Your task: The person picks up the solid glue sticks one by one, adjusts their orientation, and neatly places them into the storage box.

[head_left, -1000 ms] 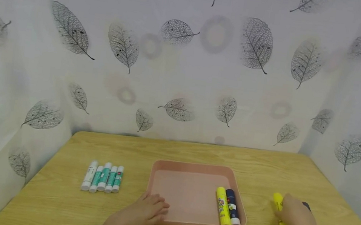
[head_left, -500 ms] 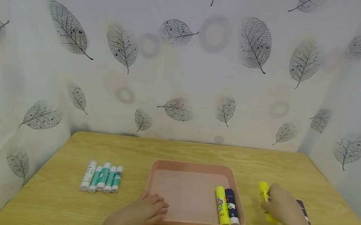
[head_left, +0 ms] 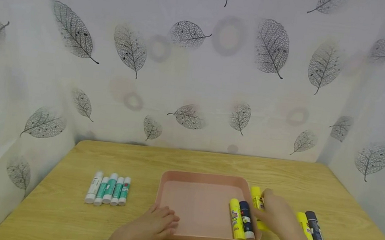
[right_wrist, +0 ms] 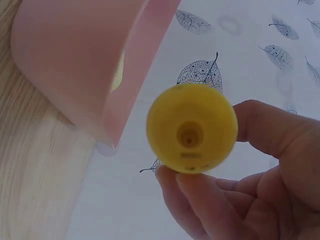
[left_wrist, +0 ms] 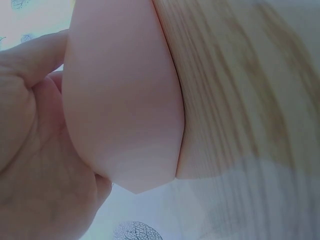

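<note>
My right hand (head_left: 279, 215) pinches a yellow glue stick (head_left: 256, 193) between thumb and fingers, right at the right wall of the pink tray (head_left: 199, 210). In the right wrist view the round end of this glue stick (right_wrist: 191, 128) faces the camera, beside the tray's outer wall (right_wrist: 70, 55). Inside the tray, along its right side, lie another yellow glue stick (head_left: 237, 219) and a dark blue one (head_left: 247, 219). My left hand (head_left: 151, 226) rests over the front left corner of the tray, fingers extended past the rim; in the left wrist view the tray wall (left_wrist: 120, 100) hides its fingertips.
On the wooden table (head_left: 150, 159), to the right, lie a yellow glue stick (head_left: 306, 231) and a dark blue glue stick (head_left: 316, 229) side by side. Several white and green glue sticks (head_left: 109, 189) form a row at the left. A leaf-patterned curtain (head_left: 198, 76) surrounds the table.
My right hand has carried the yellow glue stick leftward from the right of the table to the tray's right wall, uncovering the pair left lying there. My left hand has stayed in place.
</note>
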{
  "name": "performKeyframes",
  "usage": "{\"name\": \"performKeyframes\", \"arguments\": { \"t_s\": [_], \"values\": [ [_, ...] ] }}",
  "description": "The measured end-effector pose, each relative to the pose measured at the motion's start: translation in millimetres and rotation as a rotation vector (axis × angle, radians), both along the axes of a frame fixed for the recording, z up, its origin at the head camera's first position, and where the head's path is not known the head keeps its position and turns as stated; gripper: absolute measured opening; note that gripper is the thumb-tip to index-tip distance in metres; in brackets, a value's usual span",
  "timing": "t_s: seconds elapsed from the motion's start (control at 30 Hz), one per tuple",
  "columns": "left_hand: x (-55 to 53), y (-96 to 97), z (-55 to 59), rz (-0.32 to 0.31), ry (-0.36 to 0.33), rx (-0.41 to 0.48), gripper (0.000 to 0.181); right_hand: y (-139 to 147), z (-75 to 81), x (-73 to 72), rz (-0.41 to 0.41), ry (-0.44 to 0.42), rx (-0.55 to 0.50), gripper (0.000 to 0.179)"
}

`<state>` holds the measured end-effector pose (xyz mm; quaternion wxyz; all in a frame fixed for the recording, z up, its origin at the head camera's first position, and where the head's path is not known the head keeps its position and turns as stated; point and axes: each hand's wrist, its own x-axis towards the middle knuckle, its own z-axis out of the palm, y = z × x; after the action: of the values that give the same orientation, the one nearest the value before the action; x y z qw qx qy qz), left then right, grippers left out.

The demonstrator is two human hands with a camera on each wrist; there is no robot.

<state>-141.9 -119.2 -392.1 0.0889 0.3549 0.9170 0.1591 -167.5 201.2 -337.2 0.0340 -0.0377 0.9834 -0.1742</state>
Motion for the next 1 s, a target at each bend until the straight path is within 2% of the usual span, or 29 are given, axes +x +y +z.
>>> {"name": "performKeyframes", "arguments": {
  "t_s": [0.23, 0.33, 0.5, 0.63, 0.77, 0.87, 1.0],
  "values": [
    [0.2, -0.1, -0.1, 0.001, 0.001, 0.008, 0.038, -25, -5.7, -2.2, 0.02, -0.054, -0.102, 0.038],
    [0.1, -0.4, -1.1, 0.003, 0.003, 0.01, 0.038, -35, -9.9, -2.8, 0.035, -0.042, -0.123, 0.036],
    [-1.2, -1.0, -3.3, 0.003, 0.001, 0.006, 0.038, -50, -16.1, -3.1, 0.07, 0.006, -0.104, 0.032],
    [-1.4, -1.3, -3.7, 0.003, 0.005, 0.003, 0.038, -61, -22.8, -5.4, 0.08, 0.014, -0.118, 0.032],
    [-1.2, -0.6, -3.2, -0.002, 0.017, -0.002, 0.037, -66, -30.2, -5.9, 0.097, 0.012, -0.078, 0.034],
    [-1.2, -0.5, -3.3, -0.005, 0.019, -0.007, 0.038, -69, -33.7, -6.1, 0.105, -0.036, -0.008, 0.037],
    [-1.9, -1.3, -4.7, -0.002, 0.014, -0.01, 0.038, -72, -36.2, -6.9, 0.092, -0.134, 0.011, 0.042]
  ]
}}
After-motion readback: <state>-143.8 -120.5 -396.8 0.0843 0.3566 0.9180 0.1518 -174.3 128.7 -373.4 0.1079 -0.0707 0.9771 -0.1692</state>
